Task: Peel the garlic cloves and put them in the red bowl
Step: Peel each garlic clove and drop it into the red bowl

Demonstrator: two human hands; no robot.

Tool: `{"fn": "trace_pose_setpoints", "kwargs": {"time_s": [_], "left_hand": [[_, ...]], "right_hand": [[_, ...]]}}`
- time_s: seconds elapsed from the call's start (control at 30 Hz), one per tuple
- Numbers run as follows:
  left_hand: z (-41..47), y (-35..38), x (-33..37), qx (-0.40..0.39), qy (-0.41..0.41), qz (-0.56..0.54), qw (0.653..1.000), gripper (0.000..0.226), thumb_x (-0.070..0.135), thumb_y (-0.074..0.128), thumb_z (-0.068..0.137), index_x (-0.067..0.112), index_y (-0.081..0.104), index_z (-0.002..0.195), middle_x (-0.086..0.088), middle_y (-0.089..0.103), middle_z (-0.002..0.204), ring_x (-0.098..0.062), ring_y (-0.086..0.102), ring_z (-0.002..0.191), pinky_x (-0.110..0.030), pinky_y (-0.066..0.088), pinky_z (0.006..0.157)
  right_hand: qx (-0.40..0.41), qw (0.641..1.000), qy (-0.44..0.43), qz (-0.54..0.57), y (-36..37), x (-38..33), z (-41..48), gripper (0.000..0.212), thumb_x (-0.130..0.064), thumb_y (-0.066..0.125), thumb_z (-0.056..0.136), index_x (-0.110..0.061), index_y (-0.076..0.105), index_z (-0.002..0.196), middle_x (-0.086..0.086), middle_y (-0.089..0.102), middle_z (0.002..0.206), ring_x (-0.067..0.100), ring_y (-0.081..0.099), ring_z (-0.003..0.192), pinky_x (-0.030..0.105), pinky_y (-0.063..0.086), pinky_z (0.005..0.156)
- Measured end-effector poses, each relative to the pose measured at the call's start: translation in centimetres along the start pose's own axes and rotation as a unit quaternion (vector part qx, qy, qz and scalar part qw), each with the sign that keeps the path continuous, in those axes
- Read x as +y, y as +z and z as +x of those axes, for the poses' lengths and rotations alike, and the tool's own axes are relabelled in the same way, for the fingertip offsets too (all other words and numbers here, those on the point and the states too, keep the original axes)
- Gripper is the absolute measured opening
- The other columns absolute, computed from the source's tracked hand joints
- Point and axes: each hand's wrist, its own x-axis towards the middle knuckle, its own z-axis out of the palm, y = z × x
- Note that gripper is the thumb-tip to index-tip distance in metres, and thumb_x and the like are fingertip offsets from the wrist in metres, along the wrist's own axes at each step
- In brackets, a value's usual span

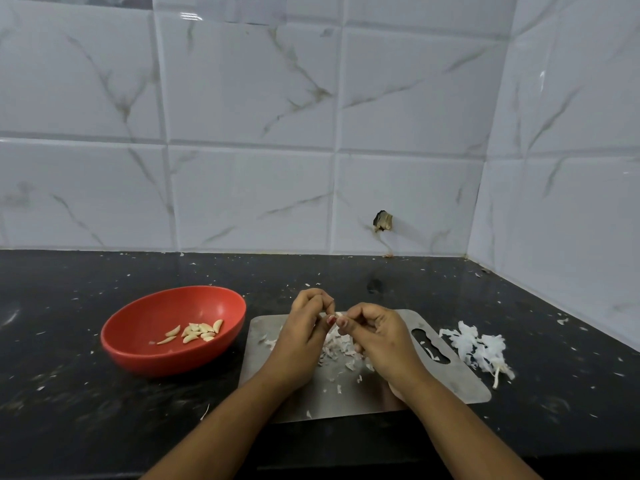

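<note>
Over the steel cutting board (460, 382) my left hand (304, 330) and my right hand (377, 334) meet fingertip to fingertip. Between them they pinch a small garlic clove (337, 314), mostly hidden by the fingers. Loose white garlic skins (341, 348) lie on the board below the hands. The red bowl (138, 355) stands on the black counter to the left of the board. Several peeled garlic cloves (197, 332) lie in it.
A heap of white papery skins (479, 351) lies on the counter right of the board. Skin flakes are scattered over the black counter (69, 403). White marble-look tiled walls (242, 168) close off the back and right side, with a chipped hole (382, 220).
</note>
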Motion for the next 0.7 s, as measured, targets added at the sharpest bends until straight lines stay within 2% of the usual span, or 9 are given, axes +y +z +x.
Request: {"fn": "trace_pose_setpoints", "kwargs": {"time_s": [0.1,0.2,0.3,0.37,0.5,0.7], "left_hand": [[-0.2,0.1,0.4,-0.005,0.003,0.008,1.000,0.026,0.001,0.050,0.095,0.023,0.049,0.082,0.006,0.047,0.103,0.001,0.046,0.091,-0.009,0.037,0.077],[-0.3,0.0,0.4,-0.015,-0.008,0.019,1.000,0.025,0.003,0.054,0.094,0.025,0.051,0.082,0.009,0.050,0.104,-0.004,0.050,0.085,-0.014,0.041,0.073],[-0.3,0.0,0.4,-0.002,-0.053,0.007,0.999,0.019,0.009,0.062,0.091,0.025,0.057,0.082,0.009,0.064,0.087,-0.002,0.059,0.072,-0.019,0.045,0.063],[-0.3,-0.1,0.7,0.019,-0.090,-0.024,0.995,0.016,0.009,0.066,0.088,0.024,0.062,0.084,0.009,0.070,0.078,0.000,0.066,0.074,-0.016,0.045,0.057],[-0.3,-0.4,1.3,0.064,-0.069,0.019,0.995,0.014,0.006,0.067,0.086,0.020,0.071,0.086,0.016,0.070,0.078,0.004,0.063,0.070,-0.014,0.045,0.055],[-0.5,-0.7,1.8,0.092,-0.069,0.020,0.993,0.004,0.015,0.073,0.083,0.019,0.074,0.083,0.012,0.071,0.076,0.004,0.063,0.070,-0.011,0.043,0.056]], "right_hand": [[0.032,0.999,0.026,0.028,-0.2,-0.1,0.1,0.011,-0.016,0.068,0.088,-0.008,0.070,0.080,0.003,0.066,0.071,0.006,0.049,0.051,0.019,0.042,0.049],[0.069,0.993,0.049,0.082,-0.5,-0.3,0.3,0.010,-0.017,0.067,0.088,-0.008,0.071,0.088,0.002,0.067,0.072,0.008,0.046,0.049,0.018,0.039,0.045],[0.055,0.995,0.049,0.068,-0.4,-0.3,0.2,0.011,-0.015,0.064,0.091,-0.010,0.073,0.095,0.000,0.070,0.075,0.009,0.046,0.050,0.019,0.040,0.046],[0.045,0.997,0.050,0.045,-0.3,-0.2,0.2,0.012,-0.014,0.062,0.092,-0.011,0.073,0.096,0.003,0.072,0.079,0.010,0.046,0.050,0.021,0.041,0.046],[0.043,0.997,0.056,0.017,-0.3,-0.1,0.2,0.012,-0.013,0.062,0.093,-0.013,0.074,0.096,0.009,0.073,0.082,0.009,0.047,0.051,0.020,0.041,0.047],[0.024,0.998,0.055,0.022,-0.2,-0.4,0.2,0.009,-0.014,0.066,0.090,-0.014,0.075,0.089,0.003,0.072,0.073,0.007,0.047,0.051,0.020,0.040,0.049]]}}
